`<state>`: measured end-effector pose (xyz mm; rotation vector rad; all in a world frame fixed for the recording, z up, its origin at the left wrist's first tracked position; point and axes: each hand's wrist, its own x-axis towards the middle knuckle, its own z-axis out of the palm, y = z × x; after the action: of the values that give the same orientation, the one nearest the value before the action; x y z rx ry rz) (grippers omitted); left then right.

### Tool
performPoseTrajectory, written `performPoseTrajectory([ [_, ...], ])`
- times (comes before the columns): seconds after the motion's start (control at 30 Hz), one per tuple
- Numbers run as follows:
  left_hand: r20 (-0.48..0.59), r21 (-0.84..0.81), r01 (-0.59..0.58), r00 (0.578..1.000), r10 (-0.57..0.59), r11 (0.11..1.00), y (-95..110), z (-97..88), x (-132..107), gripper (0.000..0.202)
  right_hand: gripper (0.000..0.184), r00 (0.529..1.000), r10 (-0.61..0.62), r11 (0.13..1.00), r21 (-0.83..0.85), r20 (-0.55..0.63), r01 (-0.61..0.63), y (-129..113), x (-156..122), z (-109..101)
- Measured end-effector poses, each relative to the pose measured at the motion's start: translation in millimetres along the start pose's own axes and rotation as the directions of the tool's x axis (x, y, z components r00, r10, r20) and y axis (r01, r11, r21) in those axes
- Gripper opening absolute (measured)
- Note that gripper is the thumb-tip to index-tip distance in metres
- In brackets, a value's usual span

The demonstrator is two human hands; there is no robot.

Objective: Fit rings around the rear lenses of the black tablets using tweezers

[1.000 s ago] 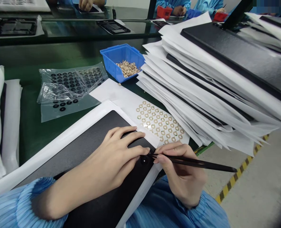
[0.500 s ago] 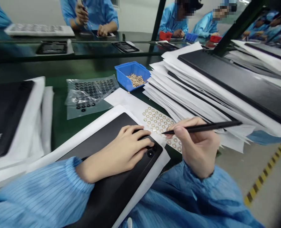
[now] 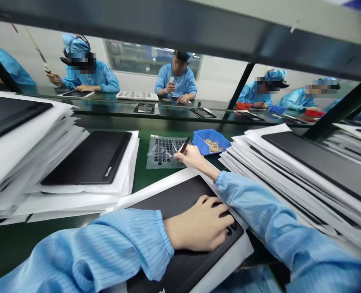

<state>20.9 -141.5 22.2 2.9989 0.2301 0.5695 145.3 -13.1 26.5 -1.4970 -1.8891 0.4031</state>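
Up and away from the panel, my right hand point(image 3: 192, 158) has swung out to the far side of the worktop point(image 3: 144, 177), pinching the black tweezers point(image 3: 184, 145) closed between thumb and fingers, their tips just over a clear plastic bag point(image 3: 165, 151) of small black rings. My left hand point(image 3: 200, 224) stays on the black panel point(image 3: 165, 199), lying open with the fingers gently curved, not gripping, beside two round black pads point(image 3: 229, 231) at its near right corner. That panel sits on white sheeting right in front of me. A blue bin point(image 3: 209, 142) of tan rings point(image 3: 213, 145) stands just right of the bag, between stacks of white-interleaved black panels point(image 3: 305, 171) on my right and another stack point(image 3: 89, 158) on my left. To do this well, I'd keep the left hand's pressure steady so the panel can't creep, and hold the tweezers low near the tips, with a light, controlled pinch.
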Motion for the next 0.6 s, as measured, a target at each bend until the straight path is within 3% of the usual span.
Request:
performPoseTrajectory([
  [0.17,-0.051,0.054,0.048,0.998,-0.045,0.997,5.2,-7.1,-2.9,0.019,0.01,0.998,0.005,0.997,-0.079,0.07,0.001,6.8,4.8,-4.2],
  [0.3,-0.034,0.038,0.045,0.998,-0.044,0.998,7.2,-8.2,-1.1,0.022,0.032,0.997,0.039,0.995,-0.098,0.07,-0.032,-0.9,-8.3,-30.6],
  [0.37,-0.021,0.015,0.057,0.998,-0.057,0.998,1.9,-7.0,1.0,0.022,0.034,0.993,0.071,0.991,-0.118,0.091,-0.06,-0.3,-20.8,-46.2],
  [0.5,-0.037,-0.004,0.201,0.979,-0.201,0.98,-31.2,-2.4,0.8,0.015,0.014,0.977,0.166,0.972,-0.19,0.132,-0.139,11.4,-50.7,-63.9],
  [0.6,-0.112,0.004,0.431,0.897,-0.428,0.902,-64.9,0.1,-6.5,0.014,0.017,0.962,0.242,0.952,-0.222,0.127,-0.21,22.3,-66.4,-61.4],
])
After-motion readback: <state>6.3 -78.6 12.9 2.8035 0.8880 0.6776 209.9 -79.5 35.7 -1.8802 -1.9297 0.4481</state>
